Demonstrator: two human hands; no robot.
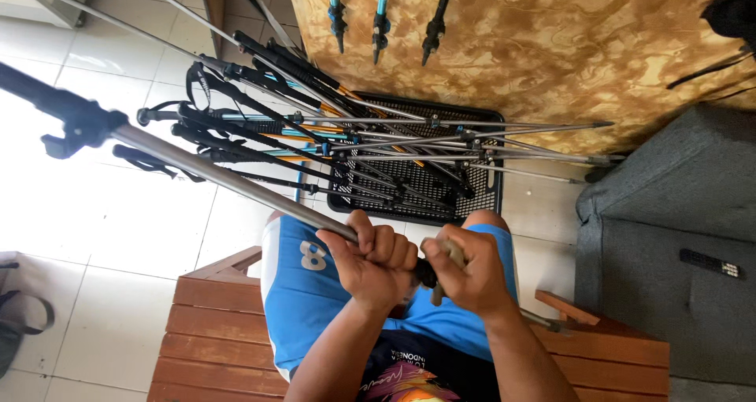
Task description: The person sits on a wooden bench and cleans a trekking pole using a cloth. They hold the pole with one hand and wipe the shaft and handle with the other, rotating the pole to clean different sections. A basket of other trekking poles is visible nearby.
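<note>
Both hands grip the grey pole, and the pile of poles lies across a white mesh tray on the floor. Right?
Not quite: in the head view the mesh tray is black, not white. The rest holds: left hand and right hand both grip the grey pole, and the pile of poles lies across the tray.

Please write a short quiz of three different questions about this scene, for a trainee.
1. True or false: both hands grip the same grey pole.
2. Where does the pile of poles lie? A) on the sofa B) on a black mesh tray C) on the wooden chair
3. What small dark thing lies on the grey sofa?

Key:
1. True: the left hand and right hand hold one grey pole.
2. B: the pile of poles rests across the black mesh tray.
3. A remote control on the grey sofa.
</note>
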